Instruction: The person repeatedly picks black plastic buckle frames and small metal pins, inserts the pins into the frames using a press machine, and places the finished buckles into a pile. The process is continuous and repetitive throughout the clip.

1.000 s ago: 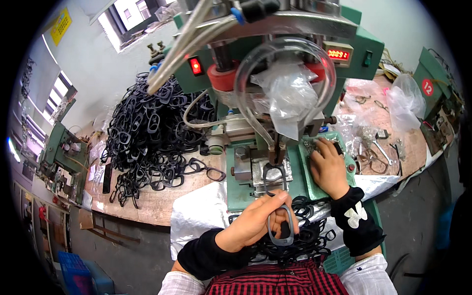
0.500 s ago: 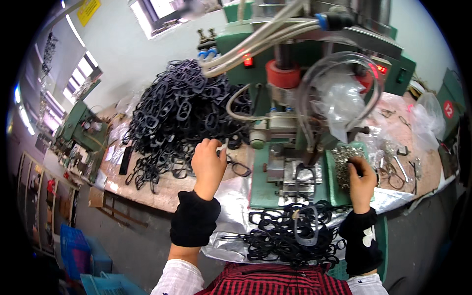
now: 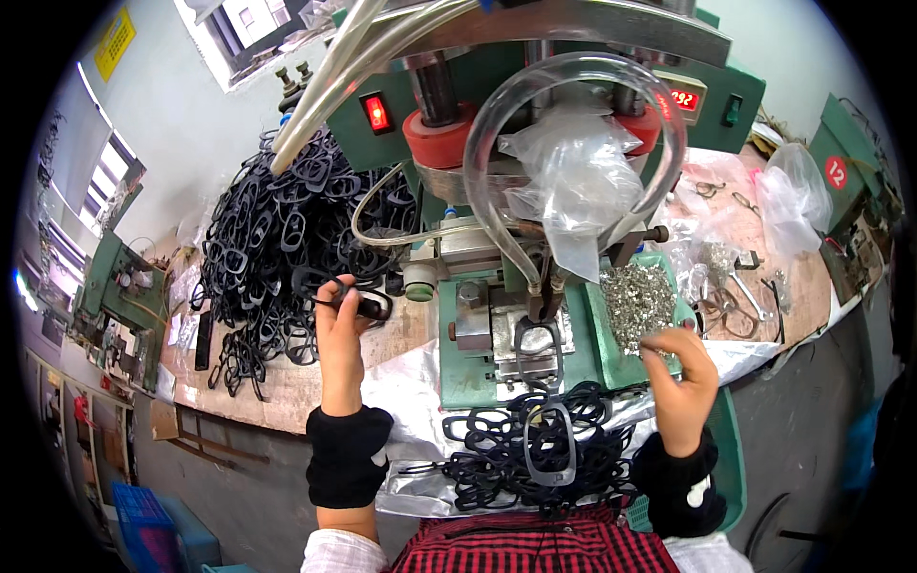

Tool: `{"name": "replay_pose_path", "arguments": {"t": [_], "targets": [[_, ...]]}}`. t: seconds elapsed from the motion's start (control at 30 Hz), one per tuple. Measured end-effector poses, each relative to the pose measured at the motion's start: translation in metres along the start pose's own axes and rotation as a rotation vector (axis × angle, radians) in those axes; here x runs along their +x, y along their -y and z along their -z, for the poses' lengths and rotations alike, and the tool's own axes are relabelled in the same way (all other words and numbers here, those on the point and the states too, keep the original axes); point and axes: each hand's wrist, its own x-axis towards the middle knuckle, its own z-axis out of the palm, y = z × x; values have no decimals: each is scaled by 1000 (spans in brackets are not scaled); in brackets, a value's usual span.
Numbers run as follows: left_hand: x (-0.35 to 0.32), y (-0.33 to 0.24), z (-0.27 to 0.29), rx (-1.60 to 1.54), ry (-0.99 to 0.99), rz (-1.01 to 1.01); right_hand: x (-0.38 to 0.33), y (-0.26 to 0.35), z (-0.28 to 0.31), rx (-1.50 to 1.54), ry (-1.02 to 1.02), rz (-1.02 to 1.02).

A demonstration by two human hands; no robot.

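My left hand (image 3: 339, 325) grips a black ring-shaped part (image 3: 358, 301) at the edge of the big heap of black parts (image 3: 277, 239) on the left of the bench. My right hand (image 3: 680, 368) hovers with pinched fingers at the near edge of a pile of small silver metal pieces (image 3: 638, 301); whether it holds one is unclear. Between the hands stands the green press machine (image 3: 506, 325) with one black part (image 3: 538, 342) lying on its fixture. A second heap of black parts (image 3: 535, 454) lies in front of me on silver foil.
Clear hoses and a crumpled plastic bag (image 3: 573, 181) hang over the fixture. Metal rings and tools (image 3: 735, 301) lie on the wooden bench at right, next to another plastic bag (image 3: 793, 196). Other green machines stand at far left (image 3: 119, 296) and far right (image 3: 855, 177).
My left hand has left the finished heap in front of me, reached to the big heap at left and taken a black part. My right hand stays by the silver pieces.
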Motion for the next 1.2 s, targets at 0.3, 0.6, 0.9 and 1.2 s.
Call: {"name": "replay_pose_path", "arguments": {"t": [0.3, 0.6, 0.9, 1.2], "targets": [[-40, 20, -18, -108, -70, -31, 29, 35, -87, 523, 4, -151], [-81, -98, -64, 28, -9, -952, 34, 63, -77, 794, 146, -340], [-99, -107, -89, 404, 623, -1149, 7, 44, -59, -82, 21, 330], [-92, -75, -109, 488, 726, -1176, 18, -73, -23, -512, 11, 110]]}}
